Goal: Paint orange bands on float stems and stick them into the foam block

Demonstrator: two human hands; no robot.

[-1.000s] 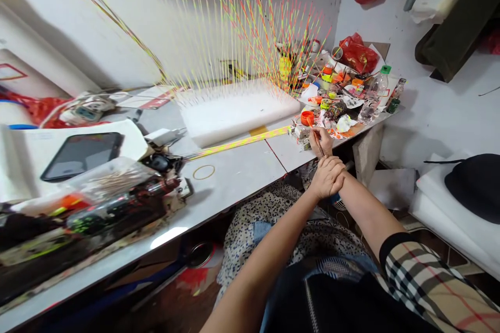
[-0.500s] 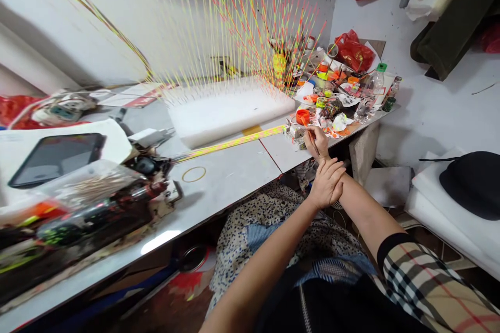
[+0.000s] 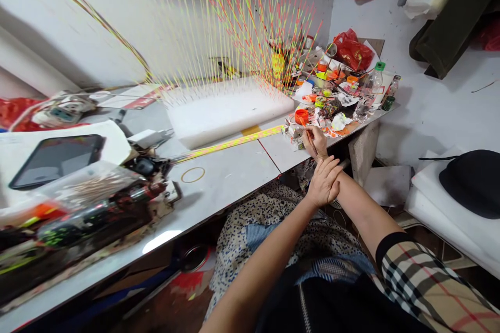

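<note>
Where the head view looks forward and down, the right hand (image 3: 317, 140) is at the counter's near edge, its fingers pinched closed around a slender brush (image 3: 311, 141). The brush's long axis slants away from the wrist, up and to the left, and its orange tip points at the orange pot (image 3: 298, 118) just beyond the fingertips. Whether the tip touches the pot or only overlaps it from this angle cannot be told.

The right hand is the nearer one to the pot. The left hand (image 3: 325, 182) lies behind it across the right wrist, fingers fairly straight and together; no tool shows in it, and I cannot tell how firmly it grips.

Left of the pot and a little nearer, a paper-wrapped block (image 3: 294, 138) sits close beside the right hand. The right end of a bundle of yellow and orange rods (image 3: 234, 141) reaches this block, and the bundle stretches left along the counter (image 3: 234, 177). Behind it rests a white foam block (image 3: 234, 114), with many thin coloured stems standing in it, some leaning.

To the right of the pot, paint-smeared papers, small jars and a clear bottle (image 3: 377, 77) with a green cap crowd the corner, hemming that side in. Between the brush fingers and the pot, nothing obvious stands in the way.
</note>
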